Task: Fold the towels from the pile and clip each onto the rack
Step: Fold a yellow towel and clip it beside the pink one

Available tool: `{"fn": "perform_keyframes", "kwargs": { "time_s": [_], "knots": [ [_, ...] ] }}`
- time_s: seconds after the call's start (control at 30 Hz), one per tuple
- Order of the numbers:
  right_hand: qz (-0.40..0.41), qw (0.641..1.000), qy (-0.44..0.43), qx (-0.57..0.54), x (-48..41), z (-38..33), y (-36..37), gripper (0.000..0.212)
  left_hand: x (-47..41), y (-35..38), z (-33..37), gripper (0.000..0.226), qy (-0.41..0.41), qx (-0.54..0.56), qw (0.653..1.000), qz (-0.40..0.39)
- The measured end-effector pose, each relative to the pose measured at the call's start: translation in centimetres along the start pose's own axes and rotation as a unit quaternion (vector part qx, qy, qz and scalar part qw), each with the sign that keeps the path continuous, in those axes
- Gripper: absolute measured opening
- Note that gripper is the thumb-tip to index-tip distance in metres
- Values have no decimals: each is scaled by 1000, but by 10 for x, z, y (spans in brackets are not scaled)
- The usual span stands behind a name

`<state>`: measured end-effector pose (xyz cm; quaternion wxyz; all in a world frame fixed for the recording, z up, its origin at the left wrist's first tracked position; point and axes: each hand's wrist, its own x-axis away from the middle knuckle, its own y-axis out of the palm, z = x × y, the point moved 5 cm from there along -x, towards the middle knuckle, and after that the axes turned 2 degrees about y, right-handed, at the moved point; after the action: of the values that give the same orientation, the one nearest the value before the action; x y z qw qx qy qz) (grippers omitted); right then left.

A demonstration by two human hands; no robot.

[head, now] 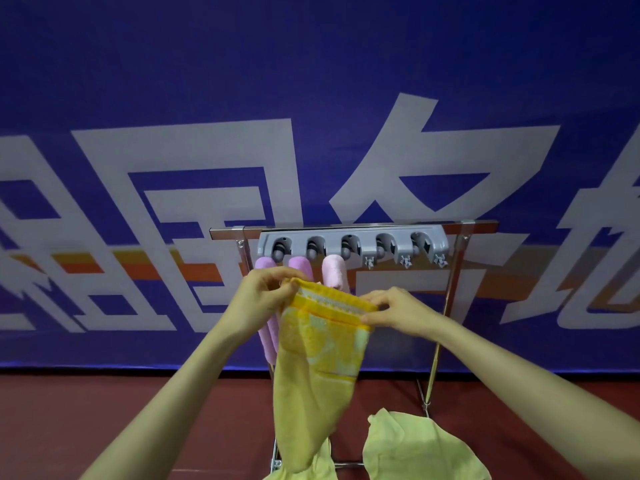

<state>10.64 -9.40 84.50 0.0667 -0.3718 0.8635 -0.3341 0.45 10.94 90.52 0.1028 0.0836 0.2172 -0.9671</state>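
Note:
I hold a yellow towel point(318, 358) up in front of the rack, its top edge stretched between both hands and its length hanging down. My left hand point(263, 294) pinches the towel's left top corner. My right hand point(398, 310) pinches the right top corner. Behind them, a grey clip holder point(349, 245) with several clips sits on a metal rack point(446, 306). Two purple towels point(268, 336) and a pink towel point(334, 275) hang from its three left clips. The right clips point(405, 259) hold nothing.
A second pale yellow towel point(415, 448) lies low at the bottom right, near the rack's foot. A blue banner with large white characters point(311, 133) fills the background. The floor point(104, 410) is dark red.

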Motion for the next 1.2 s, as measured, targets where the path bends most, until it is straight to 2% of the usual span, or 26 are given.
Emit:
{"fn": "perform_keyframes", "kwargs": {
  "time_s": [0.1,0.17,0.27,0.4,0.53,0.63,0.77,0.87,0.97,1.1,1.2],
  "knots": [
    [71,996,3,-52,3,1,-11,26,2,-1,-6,6,3,-73,997,-11],
    [91,993,-1,-69,2,2,-13,27,2,-2,-14,13,-9,-87,996,-17],
    [111,992,-9,-59,3,-2,-16,30,4,-4,-26,16,-33,-83,996,-15],
    [150,987,-24,-52,5,-8,-17,15,6,-7,-38,19,-57,-73,996,18],
    [178,983,-31,-40,7,-11,-24,24,4,-5,-40,20,-62,-67,995,39],
    [193,978,-29,-73,7,-10,-31,23,-1,0,-33,20,-59,-50,996,42],
    [169,977,-22,-128,8,-11,-41,30,-7,4,-26,19,-43,-18,998,33],
    [132,981,-9,-139,12,-9,-46,20,-11,6,-20,19,-36,-10,999,29],
    [128,975,2,-180,17,-9,-49,18,-15,8,-11,17,-24,-25,999,24],
    [123,970,6,-209,16,-9,-47,28,-20,10,3,17,6,-83,996,8],
    [133,973,-12,-186,14,-13,-47,28,-21,7,7,18,2,-68,997,21]
  ]
}}
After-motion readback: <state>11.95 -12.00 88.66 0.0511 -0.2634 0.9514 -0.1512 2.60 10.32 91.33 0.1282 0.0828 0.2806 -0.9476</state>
